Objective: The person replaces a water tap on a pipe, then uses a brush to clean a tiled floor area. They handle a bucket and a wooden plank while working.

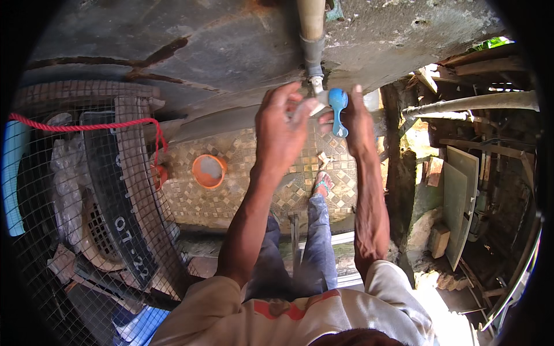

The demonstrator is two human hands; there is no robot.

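Observation:
A grey pipe [313, 52] comes down the wall and ends in a white fitting [317, 85]. Just below that fitting is a tap with a blue lever handle [339, 109]. My right hand [359, 124] is closed around the tap from the right, its fingertips showing on the far side of the blue handle. My left hand [281, 124] is raised to the left of the fitting. Its fingers are bent and apart, slightly blurred at the tips, with nothing visible in them. Whether those tips touch the white part beside them is unclear.
An orange bucket [209, 171] stands on the mosaic-tiled floor [242, 199]. At left, wire mesh [63, 190] with a red rope [86, 124] covers stored items. On the right are a horizontal pipe [473, 104], leaning boards [459, 202] and timber. The concrete wall [231, 52] rises ahead.

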